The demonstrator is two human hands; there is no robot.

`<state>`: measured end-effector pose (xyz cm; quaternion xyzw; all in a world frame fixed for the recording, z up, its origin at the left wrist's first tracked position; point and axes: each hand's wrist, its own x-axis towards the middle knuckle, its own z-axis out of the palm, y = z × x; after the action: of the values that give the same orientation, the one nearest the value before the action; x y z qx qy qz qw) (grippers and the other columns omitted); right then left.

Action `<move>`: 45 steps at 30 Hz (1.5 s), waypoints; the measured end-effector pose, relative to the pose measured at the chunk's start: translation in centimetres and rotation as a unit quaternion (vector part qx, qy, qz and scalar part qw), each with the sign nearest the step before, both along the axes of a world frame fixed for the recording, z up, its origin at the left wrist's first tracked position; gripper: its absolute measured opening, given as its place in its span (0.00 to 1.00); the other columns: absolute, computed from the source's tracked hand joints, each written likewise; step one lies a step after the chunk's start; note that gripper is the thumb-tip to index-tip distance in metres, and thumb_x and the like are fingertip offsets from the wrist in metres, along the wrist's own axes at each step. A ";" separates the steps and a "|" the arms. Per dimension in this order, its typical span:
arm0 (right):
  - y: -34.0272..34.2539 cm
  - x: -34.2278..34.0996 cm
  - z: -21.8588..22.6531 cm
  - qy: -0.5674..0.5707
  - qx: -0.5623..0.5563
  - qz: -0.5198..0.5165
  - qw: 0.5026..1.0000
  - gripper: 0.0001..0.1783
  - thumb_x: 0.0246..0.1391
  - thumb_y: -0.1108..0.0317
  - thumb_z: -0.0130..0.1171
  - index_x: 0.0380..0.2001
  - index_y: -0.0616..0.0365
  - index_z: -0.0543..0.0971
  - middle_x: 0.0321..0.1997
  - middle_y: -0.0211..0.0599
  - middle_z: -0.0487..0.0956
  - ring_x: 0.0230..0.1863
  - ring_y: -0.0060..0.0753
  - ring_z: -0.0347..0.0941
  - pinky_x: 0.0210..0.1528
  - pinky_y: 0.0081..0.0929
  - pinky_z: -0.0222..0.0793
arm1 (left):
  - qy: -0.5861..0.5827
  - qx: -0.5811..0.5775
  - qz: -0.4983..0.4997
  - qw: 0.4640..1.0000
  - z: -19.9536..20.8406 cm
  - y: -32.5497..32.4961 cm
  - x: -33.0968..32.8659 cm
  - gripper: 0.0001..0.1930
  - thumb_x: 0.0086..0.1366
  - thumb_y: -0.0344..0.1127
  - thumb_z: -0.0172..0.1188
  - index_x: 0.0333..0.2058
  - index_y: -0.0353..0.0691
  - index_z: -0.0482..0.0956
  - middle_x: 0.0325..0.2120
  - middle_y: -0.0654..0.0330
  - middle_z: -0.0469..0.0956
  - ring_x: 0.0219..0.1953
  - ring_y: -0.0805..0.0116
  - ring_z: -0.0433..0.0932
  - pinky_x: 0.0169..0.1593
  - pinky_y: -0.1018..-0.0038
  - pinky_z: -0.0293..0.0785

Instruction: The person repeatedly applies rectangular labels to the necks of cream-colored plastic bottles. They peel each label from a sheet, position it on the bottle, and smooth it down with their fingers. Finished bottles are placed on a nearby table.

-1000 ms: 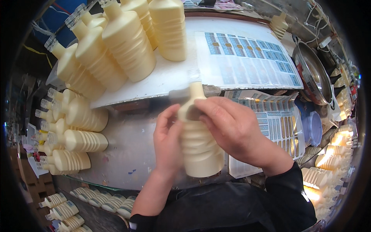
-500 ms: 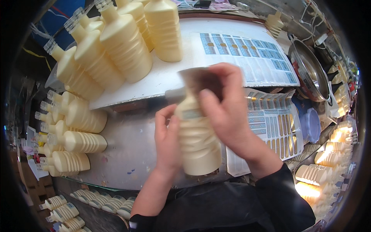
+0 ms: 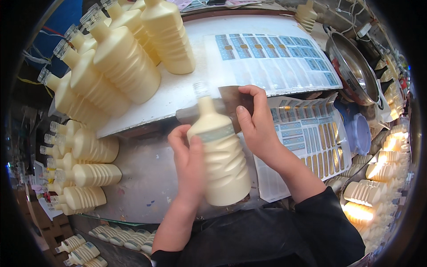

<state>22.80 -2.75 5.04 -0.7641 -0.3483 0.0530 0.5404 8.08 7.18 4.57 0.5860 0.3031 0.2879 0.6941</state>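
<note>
A cream, ribbed bottle with a clear threaded neck stands tilted in front of me, a pale grey-blue label band across its shoulder. My left hand grips its left side, thumb on the front near the band. My right hand pinches a thin dark brown flat piece between thumb and fingers, just right of the bottle's shoulder. Behind the bottle neck lies a greyish flat object at the shelf edge, its kind unclear.
Cream bottles crowd the white shelf at the far left; more bottles lie below. A label sheet lies on the shelf, another sheet with gold strips below it. A steel pan and lilac basin stand at the right.
My right hand has moved the brown piece down and away from the bottle's neck, baring it. The bottle has turned slightly, and the whole view has shifted a little.
</note>
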 end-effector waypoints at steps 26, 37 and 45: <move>-2.3 2.7 0.9 0.396 0.137 0.083 0.904 0.12 0.69 0.66 0.52 0.45 0.60 0.81 0.38 0.29 0.81 0.41 0.18 0.76 0.47 0.18 0.73 | 0.134 0.199 -0.020 0.971 -0.1 0.7 0.5 0.29 0.66 0.36 0.63 0.61 0.34 0.63 0.52 0.48 0.72 0.52 0.59 0.74 0.56 0.63 0.72; -0.8 0.4 -1.0 0.312 0.030 0.100 0.944 0.15 0.61 0.62 0.65 0.45 0.62 0.81 0.32 0.27 0.82 0.33 0.15 0.75 0.38 0.18 0.71 | 0.089 0.092 -0.037 0.991 0.3 0.4 1.0 0.26 0.70 0.40 0.60 0.59 0.31 0.62 0.53 0.46 0.70 0.55 0.61 0.71 0.60 0.64 0.69; -1.4 0.5 0.5 0.259 -0.053 0.126 0.956 0.16 0.62 0.64 0.65 0.47 0.61 0.78 0.26 0.23 0.78 0.27 0.09 0.71 0.29 0.14 0.67 | 0.080 0.089 -0.031 0.992 -0.2 0.3 0.8 0.26 0.71 0.41 0.59 0.59 0.31 0.62 0.53 0.46 0.70 0.55 0.60 0.71 0.61 0.64 0.68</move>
<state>23.30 -4.11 5.50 -0.7017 -0.2863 0.3352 0.5596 8.92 7.48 4.40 0.6758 0.3122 0.2440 0.6215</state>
